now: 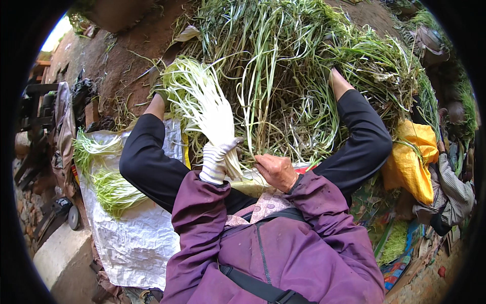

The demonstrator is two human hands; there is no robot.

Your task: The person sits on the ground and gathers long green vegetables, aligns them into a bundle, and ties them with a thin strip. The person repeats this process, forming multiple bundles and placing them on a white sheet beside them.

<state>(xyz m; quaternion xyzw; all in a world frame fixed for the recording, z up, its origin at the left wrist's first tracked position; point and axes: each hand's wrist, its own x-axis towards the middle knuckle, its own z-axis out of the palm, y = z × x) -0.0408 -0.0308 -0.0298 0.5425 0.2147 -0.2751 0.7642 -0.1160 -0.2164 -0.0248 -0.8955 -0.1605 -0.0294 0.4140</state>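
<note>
My left hand, in a striped knit glove, grips a thick bundle of pale white-green stalks whose leafy ends fan out toward the upper left. My bare right hand is beside it, the fingertips closed on a few long thin green stalks that reach up to the pile. A large heap of long green leafy stalks, mixed with dry brown stems, fills the ground between and beyond my legs. On a white woven plastic sheet to the left lie bunches of pale green stalks.
A yellow woven sack is at the right, next to another person in a checked sleeve. More cut greens lie at the lower right. A concrete block stands at the lower left; cloth hangs at the left.
</note>
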